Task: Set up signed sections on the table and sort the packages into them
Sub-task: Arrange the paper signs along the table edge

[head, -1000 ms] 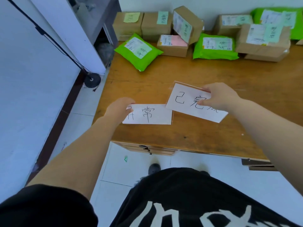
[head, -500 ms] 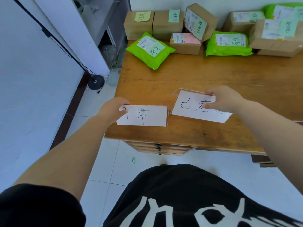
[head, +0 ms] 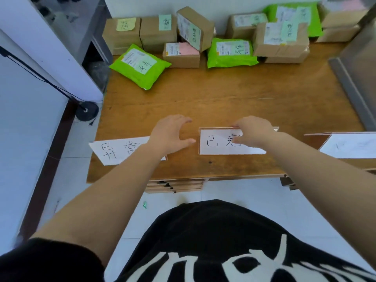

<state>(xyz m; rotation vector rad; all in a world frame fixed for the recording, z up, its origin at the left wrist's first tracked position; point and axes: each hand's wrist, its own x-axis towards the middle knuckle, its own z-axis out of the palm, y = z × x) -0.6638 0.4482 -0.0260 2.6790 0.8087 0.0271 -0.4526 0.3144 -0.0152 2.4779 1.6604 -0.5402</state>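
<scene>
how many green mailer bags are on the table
3. One green bag lies at the back left, one at back centre, and one at back right, partly hidden behind boxes; more may be hidden.

Single head cam, looks fwd/down over table (head: pixel 223 102) front edge; close on forearms, wall behind.

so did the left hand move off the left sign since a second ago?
Yes. The left hand let go of the left sign and shifted right along the table, open, toward the middle sign.
</scene>
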